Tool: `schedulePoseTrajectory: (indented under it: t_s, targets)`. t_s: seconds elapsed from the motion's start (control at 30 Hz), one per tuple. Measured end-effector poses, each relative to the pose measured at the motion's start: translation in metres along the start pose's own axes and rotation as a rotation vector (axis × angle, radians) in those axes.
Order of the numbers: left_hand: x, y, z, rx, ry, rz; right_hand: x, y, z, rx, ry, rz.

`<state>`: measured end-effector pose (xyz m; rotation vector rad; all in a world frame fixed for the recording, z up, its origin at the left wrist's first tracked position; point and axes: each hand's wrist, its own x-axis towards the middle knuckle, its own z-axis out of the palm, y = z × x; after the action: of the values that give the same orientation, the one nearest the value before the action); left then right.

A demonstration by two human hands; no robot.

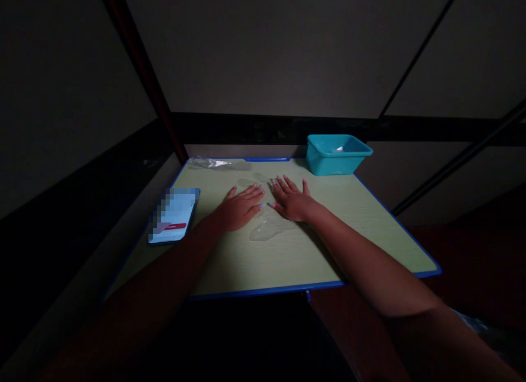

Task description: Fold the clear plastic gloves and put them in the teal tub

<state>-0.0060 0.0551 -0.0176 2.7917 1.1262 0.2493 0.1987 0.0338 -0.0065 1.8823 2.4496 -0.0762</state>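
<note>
My left hand [243, 208] lies palm down with its fingers stretched out, near the middle of the table. Beside it, my right hand [291, 200] is also flat, its fingers spread and thumb pointing toward the left hand. Under and between both hands is a thin see-through plastic piece [269, 228] with finger-like lobes at its far end, looking like a disposable glove. The hands cover much of it, so its full outline is hidden. Neither hand grips anything.
The small table [255, 272] has a pale wood-look top with a blue edge. A lit phone [175, 215] lies at the left. Crumpled clear plastic [217, 164] rests along the back left edge. A turquoise basket [335, 164] stands at the back right, with something pale inside.
</note>
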Motion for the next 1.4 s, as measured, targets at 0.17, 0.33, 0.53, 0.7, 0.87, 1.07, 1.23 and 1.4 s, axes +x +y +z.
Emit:
schedulePoseTrajectory:
  t_s: [0.17, 0.33, 0.53, 0.7, 0.87, 1.07, 1.23, 1.4]
  targets:
    - [0.000, -0.004, 0.004, -0.062, -0.102, -0.011, -0.006, -0.010, -0.002, -0.014, -0.039, -0.042]
    - [0.000, -0.004, 0.004, -0.085, -0.139, -0.037, -0.014, -0.017, -0.009, 0.045, -0.065, -0.128]
    - [0.000, -0.005, 0.005, -0.043, -0.094, -0.028, -0.017, -0.019, -0.011, 0.148, -0.112, -0.246]
    - [-0.001, -0.007, 0.000, -0.058, 0.033, -0.035, -0.018, -0.015, -0.018, 0.324, 0.115, -0.389]
    - [0.002, -0.011, 0.001, -0.127, 0.188, -0.160, -0.027, -0.025, -0.030, 0.512, 0.255, -0.591]
    - [0.003, -0.013, 0.001, -0.162, 0.267, -0.180, -0.031, -0.039, -0.021, 0.426, 0.162, -0.668]
    - [0.001, -0.011, 0.000, -0.121, 0.100, -0.062, -0.031, -0.045, -0.003, 0.206, 0.203, -0.566]
    - [0.001, -0.012, 0.001, -0.104, -0.001, -0.061, -0.033, -0.048, -0.004, 0.202, 0.148, -0.587]
